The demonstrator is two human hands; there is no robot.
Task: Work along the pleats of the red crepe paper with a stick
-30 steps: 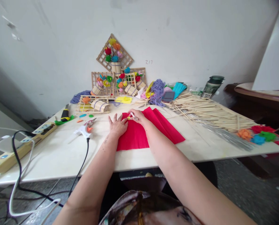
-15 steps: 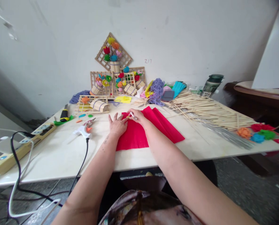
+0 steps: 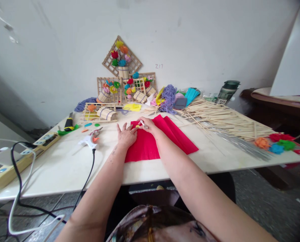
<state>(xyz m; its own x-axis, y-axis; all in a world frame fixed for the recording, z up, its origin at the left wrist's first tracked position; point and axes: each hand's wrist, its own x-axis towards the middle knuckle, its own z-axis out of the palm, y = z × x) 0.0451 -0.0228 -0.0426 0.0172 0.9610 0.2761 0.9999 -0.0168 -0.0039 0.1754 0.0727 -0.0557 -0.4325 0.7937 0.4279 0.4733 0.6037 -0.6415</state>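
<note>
Red sheet [image 3: 143, 148] flat on the counter [image 3: 109, 171], directly before the person, folds along its right part. Left hand [image 3: 127, 136] open, fingers spread, pressing at the sheet's upper left edge. Right hand [image 3: 148, 125] closed round a slim white pen-like tool [image 3: 143, 124] — over the sheet, tip hidden. Small yellow piece [image 3: 137, 126] between the hands, on the red. White glue gun [image 3: 90, 142] lies left of the left hand — well apart from the sheet.
</note>
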